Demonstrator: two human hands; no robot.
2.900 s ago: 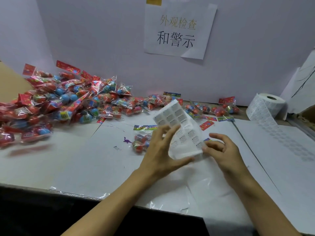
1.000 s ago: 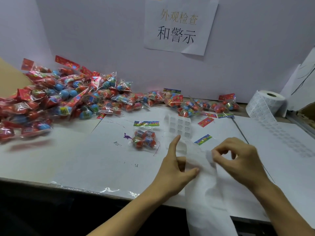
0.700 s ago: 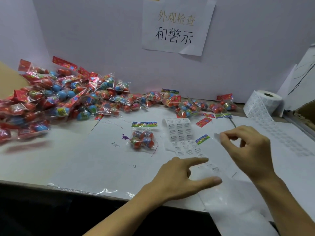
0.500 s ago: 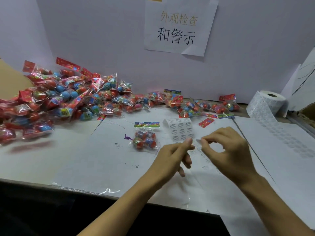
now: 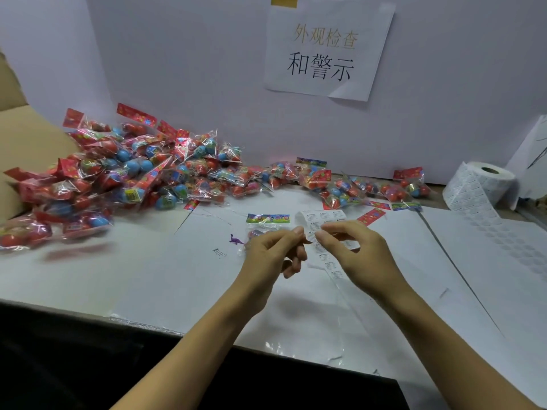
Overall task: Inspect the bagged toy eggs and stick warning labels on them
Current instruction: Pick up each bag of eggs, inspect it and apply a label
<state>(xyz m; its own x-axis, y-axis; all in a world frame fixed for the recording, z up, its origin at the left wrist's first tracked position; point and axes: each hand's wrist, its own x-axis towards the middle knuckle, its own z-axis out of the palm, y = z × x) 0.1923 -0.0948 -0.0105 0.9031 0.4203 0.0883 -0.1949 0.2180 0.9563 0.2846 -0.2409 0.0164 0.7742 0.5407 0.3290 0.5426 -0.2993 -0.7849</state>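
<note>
Two bare hands are seen meeting at the centre of the frame over a white paper-covered tabletop (image 5: 88,276), where a curling white strip of printed warning labels (image 5: 322,220) is being worked. The left hand (image 5: 273,255) is held with thumb and forefinger pinched together at the strip's near edge; the right hand (image 5: 355,255) is likewise narrowed to a fingertip pinch on the strip, the other fingers curled. Whether a single label has been lifted free cannot be told.

One clear bag of red and blue toy eggs with a colourful header card (image 5: 268,221) is partly hidden behind the left hand, just beside the strip. A large heap of similar bagged eggs (image 5: 124,179) is spread across the left of the frame.

The labels are judged thin, limp and sticky, best taken by a corner; the bag is judged light, crinkly and slippery, best held by its stiff header.
</note>
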